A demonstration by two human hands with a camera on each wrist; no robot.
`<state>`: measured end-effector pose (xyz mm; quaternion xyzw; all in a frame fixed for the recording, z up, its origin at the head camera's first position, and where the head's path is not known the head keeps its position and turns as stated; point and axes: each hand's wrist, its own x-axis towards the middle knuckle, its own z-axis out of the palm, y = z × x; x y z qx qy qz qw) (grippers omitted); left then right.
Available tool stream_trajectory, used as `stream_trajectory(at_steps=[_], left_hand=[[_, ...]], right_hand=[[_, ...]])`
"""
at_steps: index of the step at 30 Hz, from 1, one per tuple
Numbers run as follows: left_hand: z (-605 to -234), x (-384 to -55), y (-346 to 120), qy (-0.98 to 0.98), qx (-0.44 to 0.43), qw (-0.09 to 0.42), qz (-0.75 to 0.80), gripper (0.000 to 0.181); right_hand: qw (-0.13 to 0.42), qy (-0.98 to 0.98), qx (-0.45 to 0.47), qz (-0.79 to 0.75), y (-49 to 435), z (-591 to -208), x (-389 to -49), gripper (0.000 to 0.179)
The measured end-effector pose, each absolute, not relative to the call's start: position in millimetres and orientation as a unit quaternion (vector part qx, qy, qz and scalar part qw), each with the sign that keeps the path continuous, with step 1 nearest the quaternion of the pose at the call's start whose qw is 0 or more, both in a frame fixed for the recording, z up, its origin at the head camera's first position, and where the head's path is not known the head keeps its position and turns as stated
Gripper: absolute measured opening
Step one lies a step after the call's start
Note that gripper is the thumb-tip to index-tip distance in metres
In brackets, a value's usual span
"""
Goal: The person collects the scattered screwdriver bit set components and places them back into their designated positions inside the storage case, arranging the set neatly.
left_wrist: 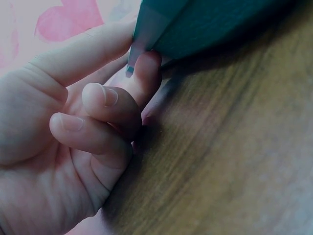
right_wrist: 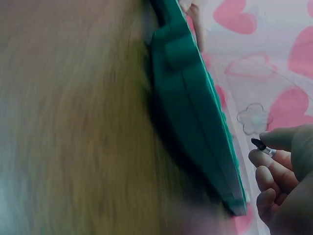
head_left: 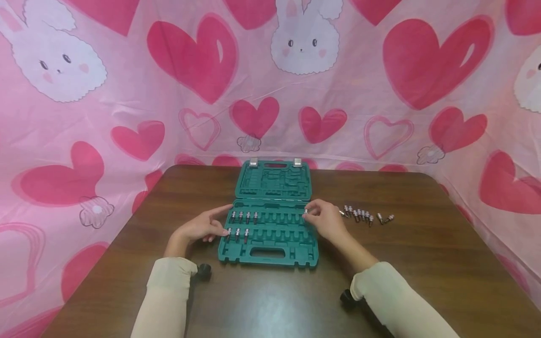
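Observation:
A teal toolbox case point(head_left: 269, 256) lies unfolded on the table. Several bit sockets point(head_left: 248, 217) with silver bases and dark tips stand in the left slots of its two rows. My left hand point(head_left: 202, 227) rests at the case's left side, index finger stretched to the upper edge and thumb by the lower row's first bit socket. In the left wrist view, its other fingers point(left_wrist: 120, 110) curl loosely below the case's side wall. My right hand point(head_left: 327, 219) pinches one bit socket point(right_wrist: 263, 146) between thumb and fingertips, over the right end of the upper row.
More bit sockets point(head_left: 359, 215) lie loose on the brown wooden table point(head_left: 270, 305), right of the case. The lid point(head_left: 274, 180) with two silver latches lies back behind the tray. A pink cloth point(head_left: 253, 84) with hearts and rabbits hangs round the table's back and sides.

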<state>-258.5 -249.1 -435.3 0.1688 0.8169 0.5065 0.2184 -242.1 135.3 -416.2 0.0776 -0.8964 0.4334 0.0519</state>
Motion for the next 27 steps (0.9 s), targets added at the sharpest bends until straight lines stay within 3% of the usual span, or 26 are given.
stream_trajectory(at_steps=[27], left_hand=[[-435,-259,-249,0.813,0.155,0.222,0.515,0.082]], right_hand=[[0.028,-0.883,0.108,0.457,81,-424,-235,0.013]])
